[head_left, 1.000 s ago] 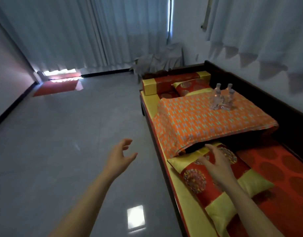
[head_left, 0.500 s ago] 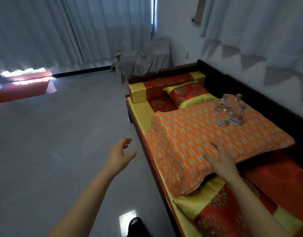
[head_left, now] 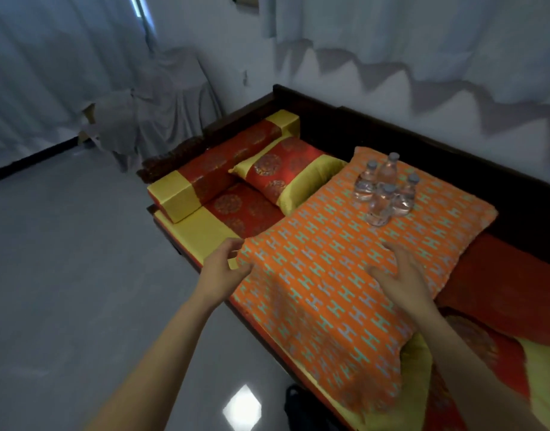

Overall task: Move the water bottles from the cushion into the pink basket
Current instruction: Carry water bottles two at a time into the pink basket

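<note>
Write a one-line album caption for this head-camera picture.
Left hand at the corner, right hand spread on the orange cushion bearing four upright water bottles.

Four water bottles [head_left: 382, 200] are seen standing close together on the orange cushion [head_left: 314, 275] — at its far end. The right hand [head_left: 398, 275] is laid flat on it — the left hand [head_left: 224, 269] is curled at its corner, grip unclear.
</note>
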A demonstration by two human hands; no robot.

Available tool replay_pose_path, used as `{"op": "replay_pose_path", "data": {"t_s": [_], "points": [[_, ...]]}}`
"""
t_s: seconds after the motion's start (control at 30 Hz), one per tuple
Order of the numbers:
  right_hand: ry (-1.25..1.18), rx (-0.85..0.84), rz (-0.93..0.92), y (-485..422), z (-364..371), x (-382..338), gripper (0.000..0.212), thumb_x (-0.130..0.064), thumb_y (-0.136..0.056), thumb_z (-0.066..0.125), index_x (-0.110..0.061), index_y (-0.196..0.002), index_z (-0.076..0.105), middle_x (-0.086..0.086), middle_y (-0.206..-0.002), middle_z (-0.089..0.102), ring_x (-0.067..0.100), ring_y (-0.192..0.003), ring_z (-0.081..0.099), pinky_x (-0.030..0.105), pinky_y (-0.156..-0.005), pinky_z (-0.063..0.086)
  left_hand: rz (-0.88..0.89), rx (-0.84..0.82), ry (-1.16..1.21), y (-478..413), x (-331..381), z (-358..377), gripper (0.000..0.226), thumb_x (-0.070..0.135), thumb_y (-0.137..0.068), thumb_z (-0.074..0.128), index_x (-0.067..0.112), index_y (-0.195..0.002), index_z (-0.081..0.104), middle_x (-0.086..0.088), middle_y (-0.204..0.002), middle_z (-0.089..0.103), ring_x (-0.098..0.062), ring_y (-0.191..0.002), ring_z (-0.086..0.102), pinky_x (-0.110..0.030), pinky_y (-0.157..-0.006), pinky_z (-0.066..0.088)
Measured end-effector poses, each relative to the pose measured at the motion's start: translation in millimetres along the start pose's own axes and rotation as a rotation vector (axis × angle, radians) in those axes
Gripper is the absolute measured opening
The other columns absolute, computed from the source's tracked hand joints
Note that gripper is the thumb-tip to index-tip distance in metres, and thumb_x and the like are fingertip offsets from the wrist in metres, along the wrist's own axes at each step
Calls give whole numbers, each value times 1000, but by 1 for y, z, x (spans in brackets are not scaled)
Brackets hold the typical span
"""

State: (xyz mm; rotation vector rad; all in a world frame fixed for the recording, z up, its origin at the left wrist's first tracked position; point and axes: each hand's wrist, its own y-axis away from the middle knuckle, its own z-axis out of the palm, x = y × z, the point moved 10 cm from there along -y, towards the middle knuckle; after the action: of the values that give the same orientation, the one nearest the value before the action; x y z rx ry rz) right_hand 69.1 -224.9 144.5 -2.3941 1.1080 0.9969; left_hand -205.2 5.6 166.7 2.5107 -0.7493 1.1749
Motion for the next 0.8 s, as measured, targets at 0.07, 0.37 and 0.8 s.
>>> {"op": "replay_pose_path", "data": {"t_s": [0.07,0.37,0.8], "points": [[19,32,17,-23,0,4,60,-25,-79,75,-12,-132,50,15,-136,50,35,-128,41,43,-106,33,24,-36,-9,-34,0,8,47,20,-81,72,14,-124,54,1,-121,59,-13,-106,56,-26,-84,43],[-48,123,118,-129,24,29,62,-20,-77,78,-7,-131,50,18,-132,52,37,-121,50,57,-99,40,98,-194,-92,-175,6,55,51,26,-81,72,16,-127,52,-2,-122,61,-18,-113,57,-24,-86,41],[-8,321,400,-228,23,88,87,-30,-64,87,-8,-136,44,20,-132,55,38,-118,54,52,-96,43,191,-526,-27,-329,46,173,62,30,-77,76,15,-130,49,-1,-123,58,-17,-115,54,-28,-90,43]]}}
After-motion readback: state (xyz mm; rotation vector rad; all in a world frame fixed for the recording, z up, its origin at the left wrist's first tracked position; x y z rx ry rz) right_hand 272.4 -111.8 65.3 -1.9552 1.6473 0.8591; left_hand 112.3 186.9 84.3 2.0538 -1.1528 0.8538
